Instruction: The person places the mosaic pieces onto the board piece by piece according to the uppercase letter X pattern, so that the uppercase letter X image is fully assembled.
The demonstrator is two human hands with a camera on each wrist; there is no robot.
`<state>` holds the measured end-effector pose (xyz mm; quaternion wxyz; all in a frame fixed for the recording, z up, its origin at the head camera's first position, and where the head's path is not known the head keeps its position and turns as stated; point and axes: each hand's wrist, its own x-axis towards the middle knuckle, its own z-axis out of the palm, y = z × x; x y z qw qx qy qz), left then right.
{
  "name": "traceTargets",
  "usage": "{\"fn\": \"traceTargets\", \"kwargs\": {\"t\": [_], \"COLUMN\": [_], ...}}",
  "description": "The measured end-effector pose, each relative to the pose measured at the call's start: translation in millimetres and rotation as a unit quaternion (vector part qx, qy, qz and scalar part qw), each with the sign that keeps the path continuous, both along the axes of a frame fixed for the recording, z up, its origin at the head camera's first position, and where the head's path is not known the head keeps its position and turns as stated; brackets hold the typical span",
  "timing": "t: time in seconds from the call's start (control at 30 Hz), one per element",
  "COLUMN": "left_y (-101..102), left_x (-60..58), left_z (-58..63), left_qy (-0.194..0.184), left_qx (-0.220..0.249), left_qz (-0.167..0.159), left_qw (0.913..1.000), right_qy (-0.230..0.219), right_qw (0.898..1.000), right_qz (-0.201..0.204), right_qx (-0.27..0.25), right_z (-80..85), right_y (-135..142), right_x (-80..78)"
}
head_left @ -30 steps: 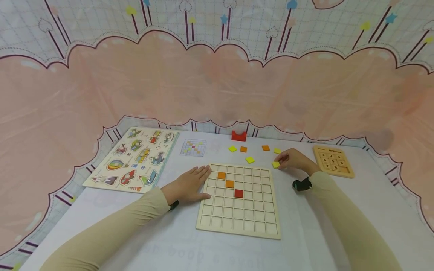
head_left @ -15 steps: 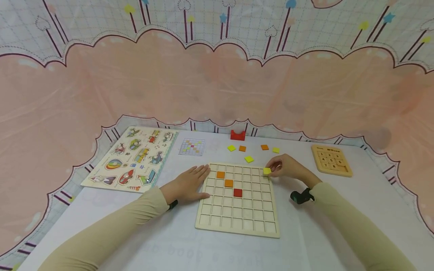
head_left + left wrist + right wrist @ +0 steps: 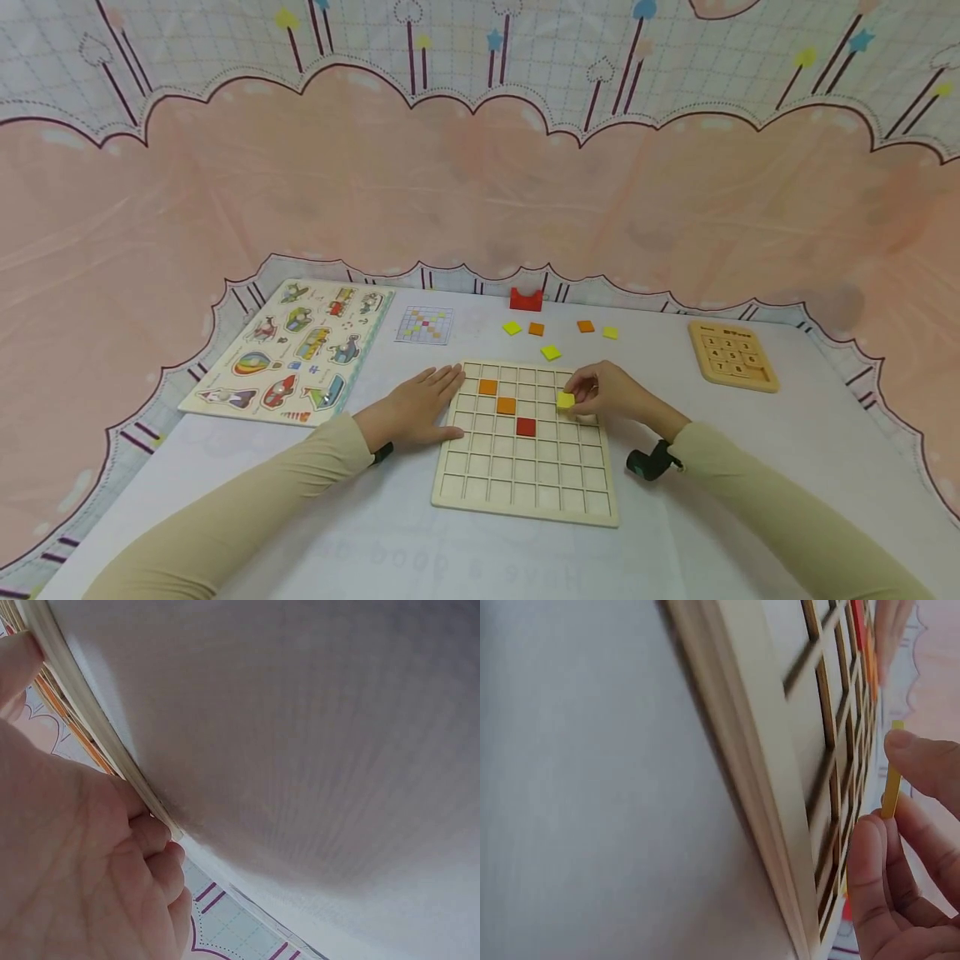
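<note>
My right hand (image 3: 609,390) pinches a yellow square tile (image 3: 566,402) between thumb and fingers, over the upper right part of a wooden grid board (image 3: 525,515). In the right wrist view the yellow tile (image 3: 892,769) shows edge-on, held near the board's surface. Two orange tiles, the upper one (image 3: 488,387) and the lower one (image 3: 506,406), and a red tile (image 3: 527,427) sit in grid cells along a diagonal. At the board's left edge my left hand (image 3: 412,408) lies with fingers extended, its fingertips touching the rim, as the left wrist view also shows.
Several loose yellow and orange tiles (image 3: 551,353) lie behind the board, near a red notched block (image 3: 527,299). A printed pattern card (image 3: 424,326) is at the back left, beside a picture puzzle board (image 3: 292,354). On the right lies a wooden number puzzle (image 3: 733,357).
My right hand has carried the yellow tile from the table right of the board leftward and over the grid. The left hand has stayed at the board's edge.
</note>
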<state>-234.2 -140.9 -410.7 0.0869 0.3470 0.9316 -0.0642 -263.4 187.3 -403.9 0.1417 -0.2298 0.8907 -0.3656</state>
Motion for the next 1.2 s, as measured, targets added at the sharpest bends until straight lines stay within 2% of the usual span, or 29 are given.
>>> {"fn": "traceTargets", "kwargs": {"t": [0.43, 0.83, 1.2], "left_y": [1, 1, 1], "left_x": [0.3, 1.7, 0.7], "left_z": [0.2, 3.7, 1.9], "left_qy": [-0.009, -0.007, -0.008], "left_qx": [0.0, 0.004, 0.004], "left_qz": [0.002, 0.004, 0.006], "left_qw": [1.0, 1.0, 0.9999], "right_qy": [0.006, 0.016, 0.015], "right_qw": [0.999, 0.999, 0.999], "right_qz": [0.023, 0.027, 0.017], "right_qx": [0.024, 0.037, 0.05], "right_z": [-2.1, -2.8, -4.6], "right_y": [-24, -28, -29], "right_x": [2.7, 1.1, 0.9]}}
